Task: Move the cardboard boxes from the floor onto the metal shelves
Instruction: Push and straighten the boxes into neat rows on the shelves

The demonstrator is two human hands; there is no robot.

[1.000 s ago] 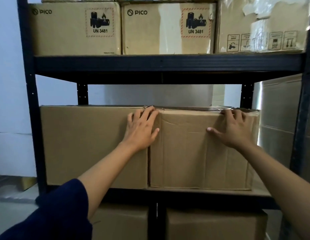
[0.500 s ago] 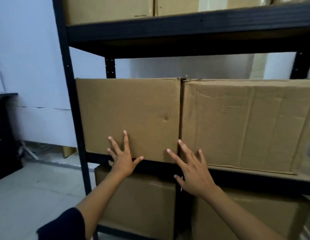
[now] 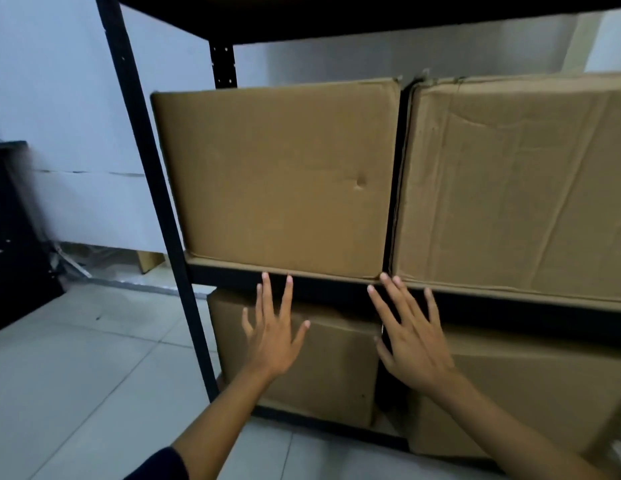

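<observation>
Two plain cardboard boxes stand side by side on the middle level of the black metal shelf (image 3: 337, 289): a smooth left box (image 3: 281, 174) and a creased right box (image 3: 517, 181). Below them, two more boxes sit on the bottom level, a left one (image 3: 330, 368) and a right one (image 3: 531, 400). My left hand (image 3: 272, 336) hangs in the air with fingers spread, just under the shelf's front rail, holding nothing. My right hand (image 3: 411, 337) is spread the same way beside it, its fingertips level with the seam between the upper boxes.
The shelf's black front upright (image 3: 153, 188) runs down the left side to the grey tiled floor (image 3: 77, 368). A dark piece of furniture (image 3: 14, 237) stands at the far left against the white wall (image 3: 59, 98). A small cardboard piece (image 3: 151, 263) leans at the wall's foot.
Both hands have come off the middle boxes' fronts and dropped below the shelf rail, fingers still spread. My view has swung down and to the left; the upper shelf's boxes have left the picture.
</observation>
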